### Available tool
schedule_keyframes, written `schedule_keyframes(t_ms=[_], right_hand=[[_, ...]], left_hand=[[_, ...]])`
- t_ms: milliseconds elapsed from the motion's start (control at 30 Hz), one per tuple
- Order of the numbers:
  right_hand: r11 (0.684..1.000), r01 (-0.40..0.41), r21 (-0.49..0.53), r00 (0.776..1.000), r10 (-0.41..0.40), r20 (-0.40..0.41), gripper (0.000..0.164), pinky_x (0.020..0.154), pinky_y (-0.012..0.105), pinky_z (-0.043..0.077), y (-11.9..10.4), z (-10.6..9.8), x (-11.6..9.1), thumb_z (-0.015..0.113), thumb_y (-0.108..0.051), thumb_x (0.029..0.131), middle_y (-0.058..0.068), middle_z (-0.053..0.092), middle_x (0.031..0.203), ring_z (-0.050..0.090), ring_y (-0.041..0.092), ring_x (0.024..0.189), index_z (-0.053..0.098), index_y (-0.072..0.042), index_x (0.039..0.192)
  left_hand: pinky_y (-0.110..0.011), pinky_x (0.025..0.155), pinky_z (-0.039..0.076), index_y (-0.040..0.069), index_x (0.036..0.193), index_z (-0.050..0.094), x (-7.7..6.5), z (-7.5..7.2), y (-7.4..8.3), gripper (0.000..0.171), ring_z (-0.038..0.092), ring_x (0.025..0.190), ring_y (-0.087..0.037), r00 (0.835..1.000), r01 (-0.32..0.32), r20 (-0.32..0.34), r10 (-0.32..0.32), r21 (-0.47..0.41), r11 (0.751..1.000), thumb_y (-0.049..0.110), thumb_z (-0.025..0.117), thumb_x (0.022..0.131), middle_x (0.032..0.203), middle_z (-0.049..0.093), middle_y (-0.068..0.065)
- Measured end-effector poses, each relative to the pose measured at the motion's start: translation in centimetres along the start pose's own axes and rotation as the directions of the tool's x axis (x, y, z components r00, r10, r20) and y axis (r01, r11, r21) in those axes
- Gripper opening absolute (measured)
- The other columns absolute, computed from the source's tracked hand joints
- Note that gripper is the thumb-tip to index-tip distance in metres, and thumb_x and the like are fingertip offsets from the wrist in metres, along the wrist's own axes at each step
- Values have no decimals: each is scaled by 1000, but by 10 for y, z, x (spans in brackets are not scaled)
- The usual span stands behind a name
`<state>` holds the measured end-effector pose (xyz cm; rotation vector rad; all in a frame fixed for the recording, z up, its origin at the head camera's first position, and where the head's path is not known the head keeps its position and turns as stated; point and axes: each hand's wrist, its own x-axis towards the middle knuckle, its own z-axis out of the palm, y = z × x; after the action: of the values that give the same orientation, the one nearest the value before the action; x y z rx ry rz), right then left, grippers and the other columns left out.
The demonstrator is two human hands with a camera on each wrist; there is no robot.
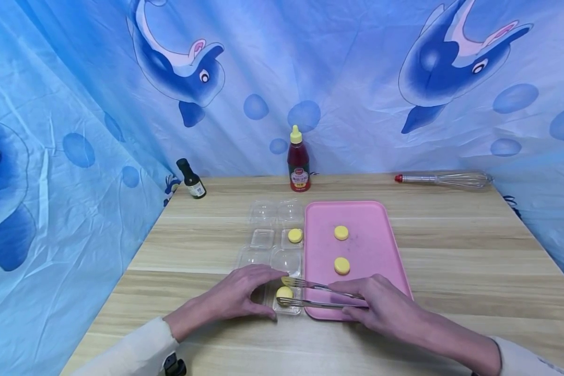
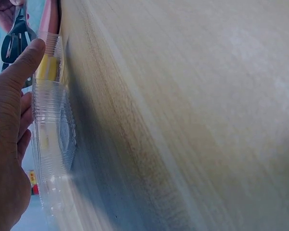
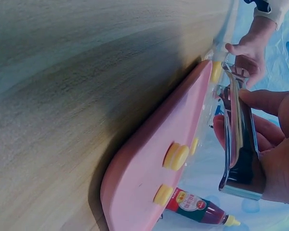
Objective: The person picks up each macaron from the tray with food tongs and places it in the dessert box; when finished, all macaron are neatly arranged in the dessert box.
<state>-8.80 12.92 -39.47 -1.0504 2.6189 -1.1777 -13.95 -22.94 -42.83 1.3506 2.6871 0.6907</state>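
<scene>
My right hand (image 1: 380, 308) holds metal tongs (image 1: 326, 304), their arms spread. The tong tips stand close about a yellow macaron (image 1: 284, 293) in the near right compartment of the clear plastic packaging (image 1: 291, 309); the lower tip overlaps it in the head view. Beside that compartment, my left hand (image 1: 237, 293) spans the packaging's near left corner, thumb stretched along the front edge in the left wrist view and fingers over the top. Another macaron (image 1: 295, 235) sits in a farther compartment. Two more macarons, a nearer one (image 1: 342, 266) and a farther one (image 1: 341, 232), lie on the pink tray (image 1: 376, 240).
A sauce bottle with a yellow cap (image 1: 298, 164) stands behind the tray. A small dark bottle (image 1: 191, 179) is at the back left, and a whisk (image 1: 444, 179) lies along the back right. Blue dolphin-print curtains (image 1: 338, 68) border the wooden table (image 1: 474, 250).
</scene>
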Motion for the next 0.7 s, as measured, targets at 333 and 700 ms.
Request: schedule_keyframes(t_ms=[333,700], right_hand=[[999,-40,-26,999,40,-10,40,58,20,53,0,-4,-3,83,-2,89,-1,79,114,58,-1,70,78,-13,127],[998,-56,-11,998,56,-35,47,62,22,55,5,-19,-10,84,-6,91,4,76,127,59,1,75,73,-11,136]], left_hand=[[-45,115,49,18,152,58,0,1,-1,85,59,135,-17,999,-51,-18,51,26,998,55,88,82,147,64,5],[-47,116,47,20,153,56,0,0,-1,84,56,138,-17,999,-47,1,47,56,997,57,86,84,150,60,6]])
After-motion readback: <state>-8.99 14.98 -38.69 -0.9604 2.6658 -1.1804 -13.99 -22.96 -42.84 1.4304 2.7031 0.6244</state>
